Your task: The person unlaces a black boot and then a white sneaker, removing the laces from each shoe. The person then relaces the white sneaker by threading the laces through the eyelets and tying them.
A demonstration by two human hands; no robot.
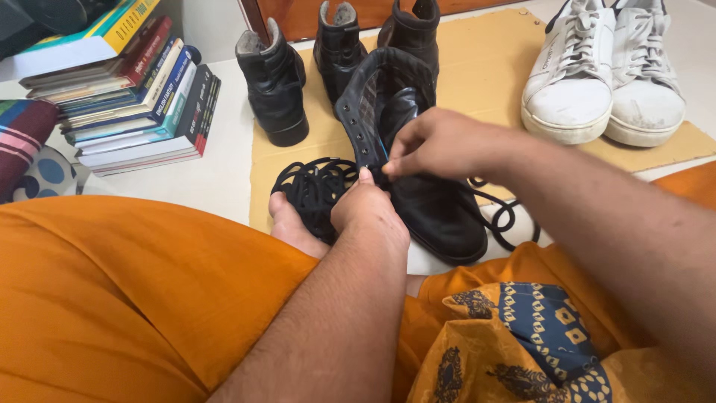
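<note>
**Black boot and a pile of lace, view from my lap**

Closest to me is my orange cloth [112, 298] over both legs, with a blue and yellow patterned bit [537, 328] bunched on the right side. My bare foot [291, 224] pokes out just past it, resting on the floor.

Both hands are on the black boot [436, 213], which lies right in front of me with its toe pointing toward my right knee and its open top tipped away. My left hand [367, 207] is closed up against the eyelet strip, thumb pressed at the edge. My right hand [436, 142] comes in from the other side with fingers pinched together on the same spot, right where the black lace [317, 186] meets the eyelets. Can't tell exactly which hand has the lace end, it's hidden between the fingers. The rest of the lace sits in a loose heap just left of the boot, touching my foot, and another loop trails out on the right.

All this sits on a tan cardboard sheet [485, 67] on the pale floor [216, 172]. Further back stand more black boots [276, 89], and to the right a pair of white sneakers [604, 75]. Far left there's a stack of books [142, 104] next to some striped fabric [22, 142].
</note>
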